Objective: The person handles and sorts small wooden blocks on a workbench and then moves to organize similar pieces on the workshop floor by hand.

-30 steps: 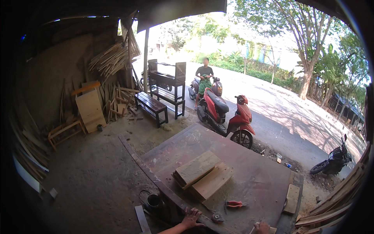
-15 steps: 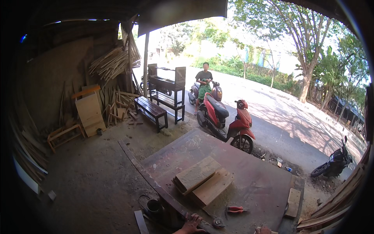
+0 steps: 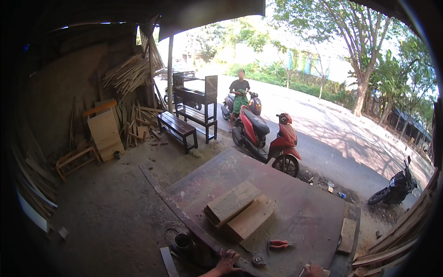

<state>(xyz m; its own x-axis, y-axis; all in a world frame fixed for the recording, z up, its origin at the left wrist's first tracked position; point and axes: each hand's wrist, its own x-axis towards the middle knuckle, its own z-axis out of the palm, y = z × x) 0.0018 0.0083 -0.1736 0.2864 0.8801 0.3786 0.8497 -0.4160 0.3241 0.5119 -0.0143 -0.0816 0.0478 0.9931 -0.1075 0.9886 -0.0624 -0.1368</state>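
Note:
My left hand (image 3: 227,261) lies over the near edge of the dark red worktable (image 3: 300,194), its fingers apart and holding nothing. To its right is a small tape measure (image 3: 259,261). My right hand (image 3: 314,270) is at the bottom edge of the picture, fingers closed by a pale piece of wood (image 3: 326,273). Something thin and light shows at its left side, too small to name. Pliers with red handles (image 3: 278,244) lie between and beyond my hands. Farther up the table are stacked boards (image 3: 233,201) and a thicker wooden block (image 3: 253,218), both dusty.
A dark cup-shaped container (image 3: 183,242) stands left of my left hand. A wooden board (image 3: 346,235) lies at the table's right edge. Beyond the table are a red motor scooter (image 3: 286,138), a dark bench (image 3: 176,127) and a person (image 3: 240,90) by another scooter. Planks (image 3: 392,249) lean at right.
My right hand has come slightly farther into the picture. My left hand stays on the table edge. A vehicle has appeared on the road behind the dark furniture, and the person outside sits more upright.

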